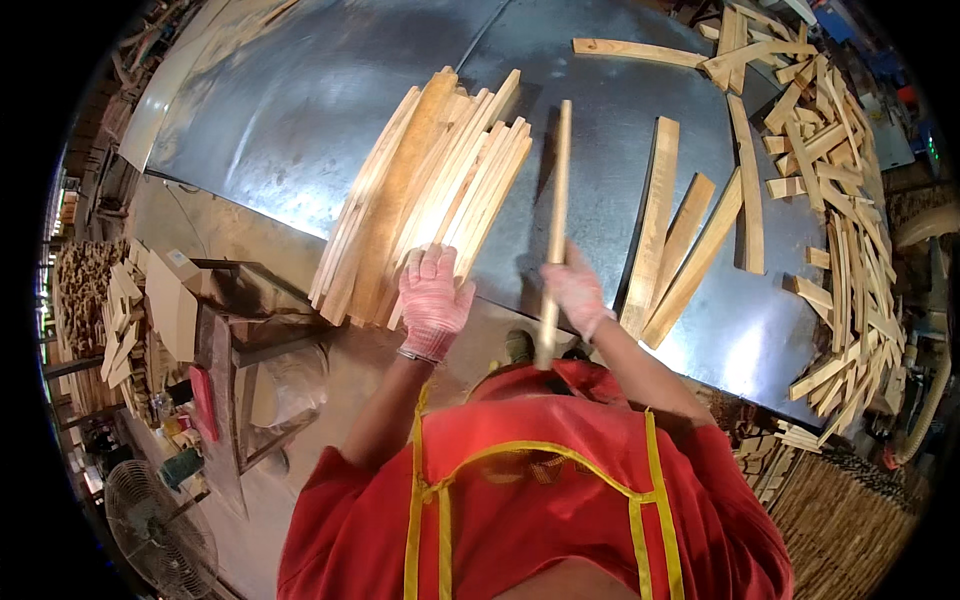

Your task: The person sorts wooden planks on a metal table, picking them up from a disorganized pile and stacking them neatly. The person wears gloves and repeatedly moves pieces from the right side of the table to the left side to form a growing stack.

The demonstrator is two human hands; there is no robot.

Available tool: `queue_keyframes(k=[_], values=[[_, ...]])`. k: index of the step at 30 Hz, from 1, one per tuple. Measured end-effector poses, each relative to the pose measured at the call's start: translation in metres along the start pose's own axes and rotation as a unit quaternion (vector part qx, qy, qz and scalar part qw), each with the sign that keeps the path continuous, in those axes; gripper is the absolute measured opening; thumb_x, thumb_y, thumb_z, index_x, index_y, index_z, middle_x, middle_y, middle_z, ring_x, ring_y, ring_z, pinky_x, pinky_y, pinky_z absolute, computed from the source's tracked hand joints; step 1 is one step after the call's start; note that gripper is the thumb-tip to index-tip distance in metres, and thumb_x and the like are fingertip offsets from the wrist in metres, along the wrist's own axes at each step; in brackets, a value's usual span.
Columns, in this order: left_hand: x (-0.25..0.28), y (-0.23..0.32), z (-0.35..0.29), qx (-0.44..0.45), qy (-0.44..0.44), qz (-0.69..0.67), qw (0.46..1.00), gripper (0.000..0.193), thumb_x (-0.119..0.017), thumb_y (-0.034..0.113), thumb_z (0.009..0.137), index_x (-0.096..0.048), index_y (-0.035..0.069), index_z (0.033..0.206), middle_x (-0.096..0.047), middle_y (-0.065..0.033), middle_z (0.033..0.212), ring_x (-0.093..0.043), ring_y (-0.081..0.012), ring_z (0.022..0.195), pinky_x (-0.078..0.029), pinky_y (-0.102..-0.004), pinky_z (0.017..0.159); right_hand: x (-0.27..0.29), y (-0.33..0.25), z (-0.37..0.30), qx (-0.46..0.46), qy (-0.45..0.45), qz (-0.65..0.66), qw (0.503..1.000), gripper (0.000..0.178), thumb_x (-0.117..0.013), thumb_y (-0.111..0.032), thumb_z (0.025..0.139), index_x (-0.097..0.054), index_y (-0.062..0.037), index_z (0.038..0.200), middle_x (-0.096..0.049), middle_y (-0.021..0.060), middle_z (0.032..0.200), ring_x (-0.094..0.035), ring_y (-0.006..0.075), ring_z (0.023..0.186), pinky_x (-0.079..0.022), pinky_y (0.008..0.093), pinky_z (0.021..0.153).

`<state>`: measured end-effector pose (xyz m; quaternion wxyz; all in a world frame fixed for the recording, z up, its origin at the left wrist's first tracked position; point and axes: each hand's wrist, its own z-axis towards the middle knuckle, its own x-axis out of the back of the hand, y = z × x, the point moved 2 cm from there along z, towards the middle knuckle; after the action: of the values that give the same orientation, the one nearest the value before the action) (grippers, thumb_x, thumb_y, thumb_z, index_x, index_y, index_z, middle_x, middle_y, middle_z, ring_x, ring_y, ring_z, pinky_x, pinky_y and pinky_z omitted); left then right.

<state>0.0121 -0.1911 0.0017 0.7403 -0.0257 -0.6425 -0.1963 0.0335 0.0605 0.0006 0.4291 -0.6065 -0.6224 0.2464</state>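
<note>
My left hand (433,303), in a pinkish work glove, lies with its fingers stretched over the near ends of a bundle of wooden strips (400,200). These pale strips stand side by side on a dark metal table (270,130). In my gloved right hand (576,290) is a single wooden strip (560,180), gripped near its lower end. It points away from me, to the right of the bundle. Several loose wooden strips (655,210) lie on the table to the right of that hand.
A jumbled heap of wooden pieces (840,200) covers the table's right side. One strip (640,50) lies across the far part. On the left stand a dusty stand (235,340) and a fan (160,525). More stacked wood (840,525) is at lower right.
</note>
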Motion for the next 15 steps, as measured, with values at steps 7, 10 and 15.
queue_keyframes(k=[7, 10, 15], values=[[0.003, 0.046, 0.004, -0.071, 0.038, -0.073, 0.994, 0.064, -0.077, 0.032, 0.082, -0.059, 0.007, 0.138, -0.055, -0.0169, 0.143, -0.048, -0.0398, 0.138, -0.036, -0.0553, 0.117, -0.011, -0.033, 0.048, 0.134, -0.103, -0.354, 0.92, 0.07, -0.069, -0.035, 0.085, -0.052, -0.004, 0.145, -0.066, 0.024, 0.129, -0.062, 0.043, 0.119, -0.049, 0.0457, 0.105], [0.0, 0.072, -0.004, -0.087, -0.006, -0.093, 0.992, 0.068, -0.078, 0.034, 0.081, -0.058, 0.007, 0.14, -0.054, -0.0165, 0.144, -0.047, -0.039, 0.138, -0.036, -0.0554, 0.117, 0.077, -0.016, 0.04, 0.168, 0.152, -0.481, 0.847, 0.075, -0.073, -0.034, 0.084, -0.049, -0.0068, 0.15, -0.057, 0.0209, 0.141, -0.057, 0.0417, 0.126, -0.047, 0.0466, 0.109], [-0.036, 0.142, -0.004, -0.113, -0.115, -0.107, 0.981, 0.074, -0.078, 0.038, 0.081, -0.056, 0.007, 0.145, -0.052, -0.0167, 0.15, -0.045, -0.0392, 0.142, -0.036, -0.0561, 0.117, 0.175, 0.024, 0.011, 0.004, 0.154, -0.335, 0.93, 0.08, -0.075, -0.028, 0.082, -0.045, -0.0074, 0.153, -0.051, 0.0198, 0.148, -0.054, 0.0393, 0.132, -0.047, 0.0445, 0.109]])
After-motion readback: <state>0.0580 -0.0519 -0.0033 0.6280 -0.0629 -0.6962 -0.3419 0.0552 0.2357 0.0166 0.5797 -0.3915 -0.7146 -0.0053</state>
